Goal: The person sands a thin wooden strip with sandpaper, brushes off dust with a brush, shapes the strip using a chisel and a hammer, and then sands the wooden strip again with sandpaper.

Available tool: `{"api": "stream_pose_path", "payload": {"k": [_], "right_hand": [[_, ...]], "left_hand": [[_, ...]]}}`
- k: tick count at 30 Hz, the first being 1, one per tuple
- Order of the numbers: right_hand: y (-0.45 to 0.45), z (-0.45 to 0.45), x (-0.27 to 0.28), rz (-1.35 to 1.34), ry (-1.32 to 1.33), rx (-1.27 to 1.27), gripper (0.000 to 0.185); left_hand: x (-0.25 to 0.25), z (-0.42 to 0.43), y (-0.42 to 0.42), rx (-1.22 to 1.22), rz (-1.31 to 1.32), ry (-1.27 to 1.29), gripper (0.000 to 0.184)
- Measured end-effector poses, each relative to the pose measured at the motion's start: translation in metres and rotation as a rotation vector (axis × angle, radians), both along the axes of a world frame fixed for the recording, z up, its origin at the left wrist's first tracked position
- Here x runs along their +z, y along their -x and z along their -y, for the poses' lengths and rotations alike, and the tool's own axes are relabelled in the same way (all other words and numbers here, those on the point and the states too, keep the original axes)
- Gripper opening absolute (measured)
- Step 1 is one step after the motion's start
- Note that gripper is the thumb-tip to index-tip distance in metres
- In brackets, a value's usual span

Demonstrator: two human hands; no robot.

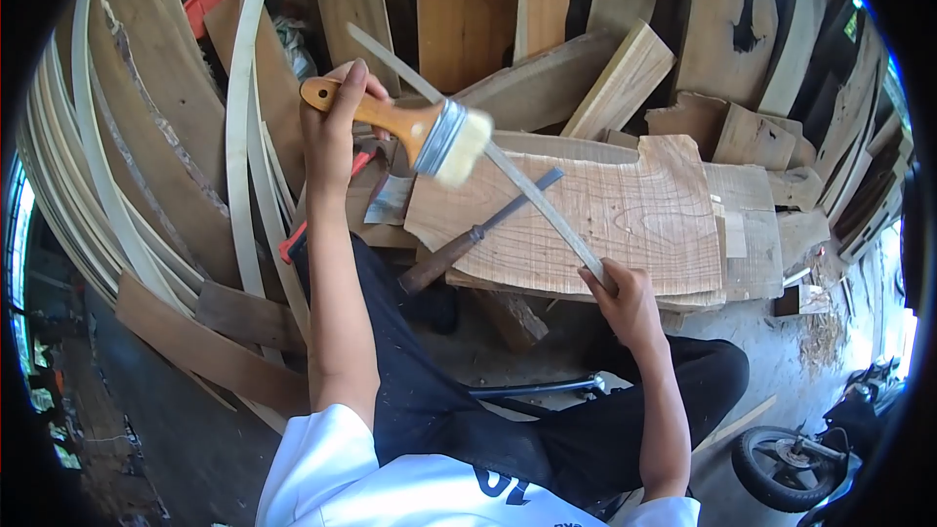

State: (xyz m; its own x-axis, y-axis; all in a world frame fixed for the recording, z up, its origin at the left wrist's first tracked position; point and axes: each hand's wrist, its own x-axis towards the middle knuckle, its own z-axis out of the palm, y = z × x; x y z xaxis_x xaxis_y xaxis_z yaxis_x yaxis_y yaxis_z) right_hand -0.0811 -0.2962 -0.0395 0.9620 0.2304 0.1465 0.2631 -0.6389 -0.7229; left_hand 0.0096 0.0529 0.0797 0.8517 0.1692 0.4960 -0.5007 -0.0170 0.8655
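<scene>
My left hand [337, 122] is closed round the wooden handle of a wide paintbrush [429, 137], its pale bristles pointing right. My right hand [627, 301] grips the near end of a long, narrow, flat grey strip [542, 205], whose material I cannot make out. That strip slants up and to the left, passing behind the brush, so part of it is hidden. Below both lies a chisel [478, 232] with a dark wooden handle, resting across a broad wooden board [605, 215]. Whether brush and strip touch is unclear.
Curved wooden strips [244, 127] stand at the left. Planks and offcuts [468, 29] lean at the back. A red-handled tool [363, 158] lies near my left forearm. A small wheel [789, 466] sits at the lower right, and wood shavings [825, 342] lie on the floor.
</scene>
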Motion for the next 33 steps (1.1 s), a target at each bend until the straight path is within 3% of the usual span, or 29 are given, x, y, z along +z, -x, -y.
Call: {"api": "stream_pose_path", "payload": {"k": [2,3,5,6,8,9,11,12,14,15,16,17,18,22,25,27,28,30,31,33], "right_hand": [[0.000,0.001,0.000,0.056,0.032,-0.002,0.028],[0.000,0.001,0.000,0.105,0.058,-0.010,0.024],[-0.002,0.005,-0.003,0.136,0.071,0.011,0.021],[-0.001,0.007,-0.005,0.163,0.086,0.029,0.018],[-0.002,0.009,0.001,0.121,0.095,-0.010,0.012],[-0.005,0.013,-0.003,0.144,0.095,-0.059,0.012],[-0.009,0.020,0.005,0.067,0.000,-0.267,0.017],[-0.015,0.027,0.000,0.142,-0.089,-0.336,0.023],[-0.025,0.040,-0.002,0.208,-0.266,-0.483,0.026],[-0.028,0.048,-0.003,0.195,-0.308,-0.531,0.029],[-0.031,0.054,-0.005,0.198,-0.343,-0.563,0.029],[-0.033,0.060,-0.006,0.202,-0.378,-0.595,0.030],[-0.034,0.065,-0.007,0.163,-0.418,-0.609,0.030],[-0.032,0.071,-0.010,0.199,-0.431,-0.614,0.026],[-0.029,0.070,-0.007,0.180,-0.389,-0.638,0.027],[-0.029,0.067,-0.004,0.200,-0.438,-0.599,0.028],[-0.029,0.066,0.000,0.181,-0.426,-0.605,0.029],[-0.030,0.064,0.004,0.157,-0.437,-0.607,0.031],[-0.032,0.063,0.004,0.159,-0.443,-0.609,0.031],[-0.033,0.062,0.005,0.195,-0.407,-0.617,0.031]], "left_hand": [[-0.005,-0.002,-0.005,0.577,0.212,-0.423,0.031],[-0.001,-0.009,-0.007,0.852,0.477,-0.757,0.033],[-0.001,-0.015,-0.004,0.547,0.288,-0.142,0.029],[0.007,-0.018,0.002,0.456,0.202,-0.074,0.024],[0.004,-0.016,0.003,0.942,0.457,-0.656,0.021],[0.002,-0.015,0.004,1.032,0.424,-0.754,0.021],[-0.006,-0.004,-0.001,0.653,0.295,-0.223,0.038],[-0.004,0.012,0.004,0.458,0.204,-0.080,0.052],[-0.013,0.051,0.002,0.178,0.223,-0.231,0.056],[-0.019,0.076,0.003,0.127,0.303,-0.404,0.049],[-0.028,0.100,0.014,0.222,0.238,-0.671,0.037],[-0.040,0.122,0.019,0.132,0.231,-0.760,0.029],[-0.055,0.140,0.022,0.167,0.236,-0.968,0.028],[-0.090,0.169,0.013,0.052,0.336,-0.855,0.028],[-0.089,0.156,0.009,-0.195,0.184,-0.806,0.028],[-0.085,0.144,0.006,-0.729,-0.602,-0.385,0.021],[-0.087,0.153,0.012,-0.530,-0.412,-0.487,0.021],[-0.090,0.168,0.018,-0.101,0.199,-0.956,0.018],[-0.088,0.171,0.017,-0.152,0.198,-0.957,0.019],[-0.078,0.166,0.012,-0.721,-0.544,-0.611,0.022]]}}
